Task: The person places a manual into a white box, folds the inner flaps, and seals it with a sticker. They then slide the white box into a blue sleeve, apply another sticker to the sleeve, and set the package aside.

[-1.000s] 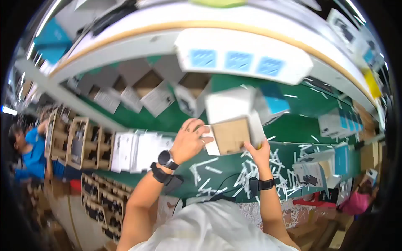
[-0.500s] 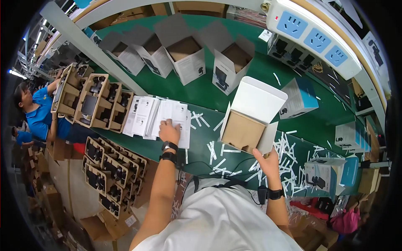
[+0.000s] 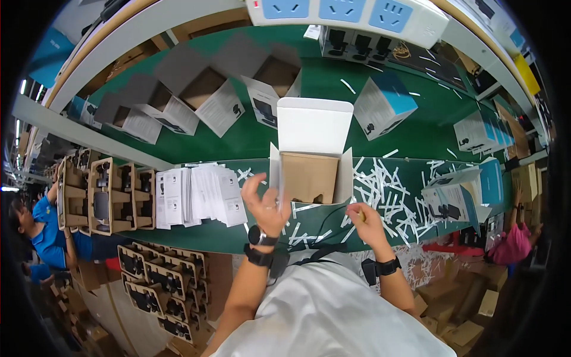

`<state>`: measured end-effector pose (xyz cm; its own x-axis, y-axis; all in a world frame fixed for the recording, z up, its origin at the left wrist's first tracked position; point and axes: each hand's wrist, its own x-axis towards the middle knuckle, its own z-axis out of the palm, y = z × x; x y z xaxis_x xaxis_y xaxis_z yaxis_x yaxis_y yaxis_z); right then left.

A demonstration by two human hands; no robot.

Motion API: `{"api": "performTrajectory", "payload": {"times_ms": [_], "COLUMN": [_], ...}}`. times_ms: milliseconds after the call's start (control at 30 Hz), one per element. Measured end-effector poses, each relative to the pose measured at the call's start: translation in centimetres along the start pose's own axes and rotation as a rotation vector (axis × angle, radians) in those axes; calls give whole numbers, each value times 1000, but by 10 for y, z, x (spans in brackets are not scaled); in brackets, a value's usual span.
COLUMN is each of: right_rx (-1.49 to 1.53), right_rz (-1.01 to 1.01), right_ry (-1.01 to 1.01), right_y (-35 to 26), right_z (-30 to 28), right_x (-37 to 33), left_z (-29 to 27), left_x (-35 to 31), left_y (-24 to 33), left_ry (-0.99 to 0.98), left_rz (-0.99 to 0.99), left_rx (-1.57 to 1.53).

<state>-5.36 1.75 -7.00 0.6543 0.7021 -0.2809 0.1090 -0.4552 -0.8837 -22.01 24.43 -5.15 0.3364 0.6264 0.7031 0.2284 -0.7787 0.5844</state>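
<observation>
In front of me an open white box [image 3: 345,178] stands with its lid raised at the back and side flaps spread. A brown cardboard insert [image 3: 309,175] fills it. My left hand [image 3: 266,205] is at the box's front left corner, fingers partly smeared by motion; a thin pale leaflet [image 3: 282,181], seen nearly edge-on, is between them. My right hand [image 3: 367,225] is off the box's front right corner, thumb and fingers pinched together. Something small and yellowish shows at its fingertips, too small to name. Left of the box lies a fanned stack of printed leaflets [image 3: 205,193].
Several open boxes [image 3: 217,113] line the back left. White paper strips [image 3: 383,190] litter the green table [image 3: 321,134]. A blue-and-white box [image 3: 386,107] stands behind right; a power strip [image 3: 351,15] hangs above. Brown trays [image 3: 113,193] of black devices are at left, near a person in blue [image 3: 50,223].
My left hand has left the leaflet stack and come right to the box, with a thin sheet. My right hand has let go of the box's right side. The view has turned right.
</observation>
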Motion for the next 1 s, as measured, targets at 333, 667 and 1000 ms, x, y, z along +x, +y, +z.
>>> {"api": "performTrajectory", "payload": {"times_ms": [333, 667, 1000], "right_rx": [186, 315, 46], "right_rz": [-79, -359, -415], "right_ry": [70, 135, 52], "right_y": [-17, -60, -83], "right_z": [-10, -6, 15], "right_x": [-1, 36, 52], "left_z": [-10, 10, 15], "left_x": [7, 21, -5], "left_y": [8, 2, 30], "left_ry": [40, -28, -621], "left_rz": [-209, -493, 73], "left_rx": [-237, -311, 74]}}
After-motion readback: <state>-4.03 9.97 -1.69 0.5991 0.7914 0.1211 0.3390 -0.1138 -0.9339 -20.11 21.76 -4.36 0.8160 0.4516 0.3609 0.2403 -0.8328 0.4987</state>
